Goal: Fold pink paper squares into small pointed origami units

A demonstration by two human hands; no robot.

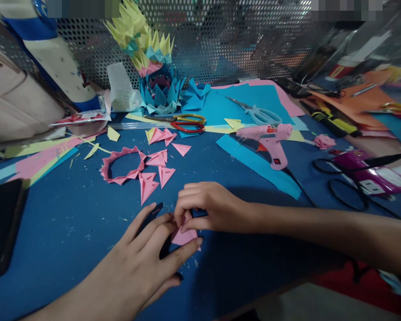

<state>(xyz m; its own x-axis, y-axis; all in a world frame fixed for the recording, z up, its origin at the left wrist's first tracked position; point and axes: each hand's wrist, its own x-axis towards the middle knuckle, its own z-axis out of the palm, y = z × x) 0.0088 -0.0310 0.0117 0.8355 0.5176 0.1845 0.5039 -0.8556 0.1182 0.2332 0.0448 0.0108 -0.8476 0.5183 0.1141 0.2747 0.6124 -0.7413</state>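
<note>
A small piece of pink paper [186, 236], partly folded, lies on the blue tabletop beneath my fingers. My left hand [153, 249] holds its left and near edges down, with the thumb along the lower edge and the fingers on the far left. My right hand [210, 207] pinches the paper from above, thumb against fingertips; the fingers hide its far part. Beyond my hands are several folded pink triangles [149, 186] and a ring of joined pink paper units [123, 180].
A pink glue gun [270, 138] rests on blue paper, its cord running right. Red-yellow scissors [189, 122] and light-blue scissors [260, 115] lie behind. A blue-and-yellow folded-paper model [160, 96] stands by the mesh panel. A dark phone [2, 227] is at left, a purple device [370, 171] at right.
</note>
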